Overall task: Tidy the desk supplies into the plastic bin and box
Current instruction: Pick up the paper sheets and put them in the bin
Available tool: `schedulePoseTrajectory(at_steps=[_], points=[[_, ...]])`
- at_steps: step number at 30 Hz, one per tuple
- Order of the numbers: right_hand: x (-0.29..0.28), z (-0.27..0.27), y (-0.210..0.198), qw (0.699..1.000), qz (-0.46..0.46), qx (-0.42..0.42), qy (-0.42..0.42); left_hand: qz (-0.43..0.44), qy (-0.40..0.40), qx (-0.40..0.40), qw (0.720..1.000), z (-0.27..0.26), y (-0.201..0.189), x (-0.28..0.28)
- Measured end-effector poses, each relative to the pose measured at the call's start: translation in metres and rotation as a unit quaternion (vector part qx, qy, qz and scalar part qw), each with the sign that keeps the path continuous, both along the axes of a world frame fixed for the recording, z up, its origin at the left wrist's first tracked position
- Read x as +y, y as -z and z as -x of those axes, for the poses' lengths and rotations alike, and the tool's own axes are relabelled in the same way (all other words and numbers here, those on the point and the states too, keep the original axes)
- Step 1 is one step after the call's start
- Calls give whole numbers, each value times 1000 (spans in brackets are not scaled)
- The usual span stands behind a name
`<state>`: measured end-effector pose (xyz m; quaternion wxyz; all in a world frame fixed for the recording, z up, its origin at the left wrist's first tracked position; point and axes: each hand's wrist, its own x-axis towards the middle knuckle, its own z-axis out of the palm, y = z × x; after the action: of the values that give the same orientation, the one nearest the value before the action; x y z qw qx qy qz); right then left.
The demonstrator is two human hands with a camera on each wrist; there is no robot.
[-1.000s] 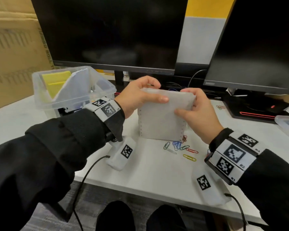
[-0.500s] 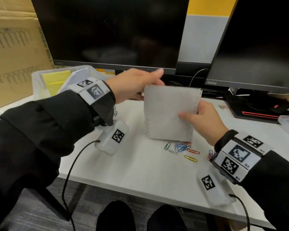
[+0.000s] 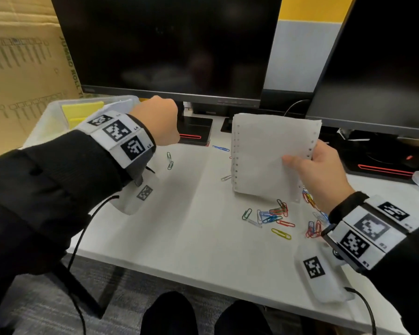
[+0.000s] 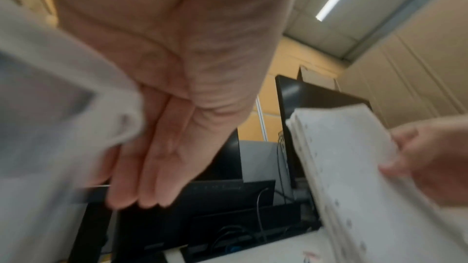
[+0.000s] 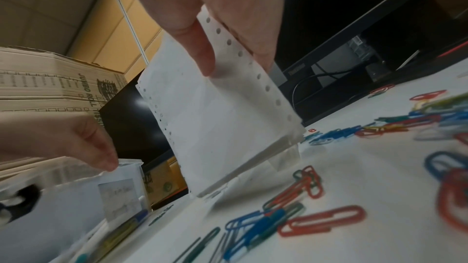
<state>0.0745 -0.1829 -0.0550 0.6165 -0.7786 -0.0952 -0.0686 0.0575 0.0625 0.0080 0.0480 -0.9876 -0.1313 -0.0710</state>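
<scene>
Holding a stack of perforated paper (image 3: 271, 155) upright, the right hand (image 3: 324, 172) has its grip clamped on the right edge of the stack, thumb on the near face and fingers behind; the lower edge of the stack is at the white surface (image 3: 179, 238), but I cannot tell if it touches; coloured paper clips (image 3: 273, 215) lie scattered on the surface just below and beside this grip, and a few single ones lie further to its left; the left hand (image 3: 159, 122) is well apart from the paper, above the clear plastic bin (image 3: 51, 117); its grip is apart, the fingers (image 4: 142, 167) straight and pointing down, holding nothing; in the bin under this grip stand yellow sticky notes (image 3: 80, 112) and a white sheet; behind both hands are two dark monitors (image 3: 167, 44); a cardboard box (image 3: 22, 68) stands to the left of the bin.
</scene>
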Motion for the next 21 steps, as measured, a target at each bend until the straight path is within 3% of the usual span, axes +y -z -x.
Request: schedulePoseTrajectory(at_steps=[4, 6, 7, 9, 10, 12, 14, 16, 21], points=[[5, -1, -4, 1000, -17, 13, -7, 37, 50, 2, 998, 5, -7, 1], [14, 0, -9, 999, -34, 16, -19, 146, 124, 27, 981, 4, -8, -2], [19, 0, -11, 999, -40, 14, -31, 268, 161, 49, 949, 6, -7, -6], [33, 3, -16, 997, -40, 4, -62, 494, 214, 51, 841, 7, 2, -14], [40, 5, -18, 996, -38, -3, -76, 567, 219, 23, 794, 5, 9, -19], [51, 6, -20, 995, -40, -12, -85, 654, 195, -45, 730, 2, 22, -27], [54, 4, -20, 996, -41, -13, -79, 694, 180, -79, 693, -1, 28, -29], [51, 2, -19, 997, -37, -7, -72, 708, 171, -85, 680, -4, 34, -25], [42, 0, 2, 995, 35, 63, -75, 712, 119, -49, 691, -3, 57, -24]])
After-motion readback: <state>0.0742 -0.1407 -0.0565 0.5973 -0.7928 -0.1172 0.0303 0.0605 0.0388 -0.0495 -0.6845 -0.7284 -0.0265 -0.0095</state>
